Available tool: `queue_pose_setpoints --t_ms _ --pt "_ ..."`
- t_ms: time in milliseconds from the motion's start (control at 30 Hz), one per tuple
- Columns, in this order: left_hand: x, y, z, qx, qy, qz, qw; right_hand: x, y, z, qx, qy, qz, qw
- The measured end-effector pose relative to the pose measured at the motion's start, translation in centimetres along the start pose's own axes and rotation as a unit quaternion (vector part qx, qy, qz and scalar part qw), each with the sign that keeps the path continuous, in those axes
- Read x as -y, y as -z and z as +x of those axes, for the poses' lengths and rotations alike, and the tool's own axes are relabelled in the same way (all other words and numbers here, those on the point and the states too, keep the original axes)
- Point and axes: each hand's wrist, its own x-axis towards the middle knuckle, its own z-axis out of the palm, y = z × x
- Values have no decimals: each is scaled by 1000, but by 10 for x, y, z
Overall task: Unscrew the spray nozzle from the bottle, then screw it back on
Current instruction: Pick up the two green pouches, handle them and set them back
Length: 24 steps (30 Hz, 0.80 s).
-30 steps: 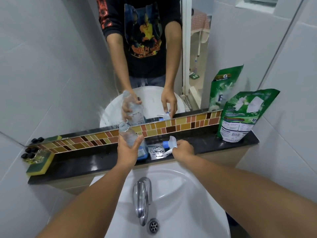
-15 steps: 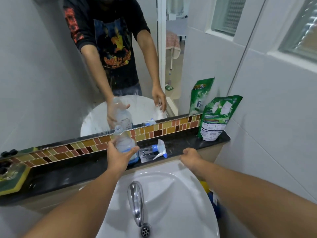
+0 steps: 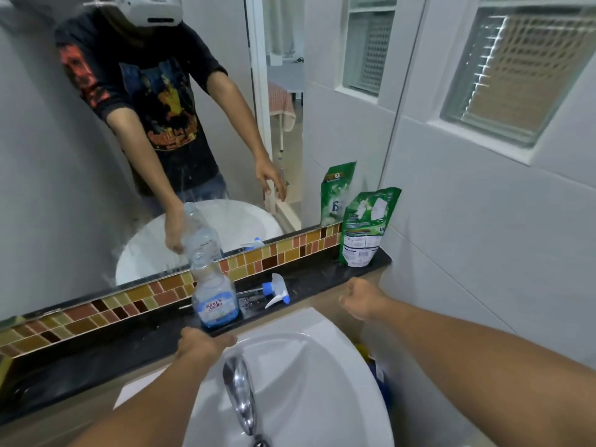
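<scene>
A clear spray bottle with a blue label and a little blue liquid stands upright on the black shelf, its neck bare. The white and blue spray nozzle lies on its side on the shelf just right of the bottle, its tube pointing towards it. My left hand hovers at the shelf's front edge just below the bottle, not touching it and holding nothing. My right hand is off to the right of the nozzle, past the shelf's edge, loosely curled and holding nothing.
A green refill pouch stands at the shelf's right end against the tiled wall. A white basin with a chrome tap lies below the shelf. A large mirror above a mosaic tile strip backs the shelf.
My right hand set the nozzle on the shelf and drew back to the right. My left hand let go of the bottle and dropped to the shelf edge. The camera tilted upward.
</scene>
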Motion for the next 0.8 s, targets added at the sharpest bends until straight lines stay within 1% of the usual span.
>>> queue_pose_setpoints --t_ms 167,300,567,800 --pt "-33 -31 -15 26 -17 60 998 -24 30 13 -2 -7 -24 1000" --pt "-74 -65 -21 30 -67 111 991 -48 53 29 -7 -16 -19 1000" --pt "-146 -137 -29 86 -169 94 977 -85 88 76 -7 -26 42 999" --pt "-211 -191 -30 86 -217 101 967 -90 96 120 -12 2 124 992"
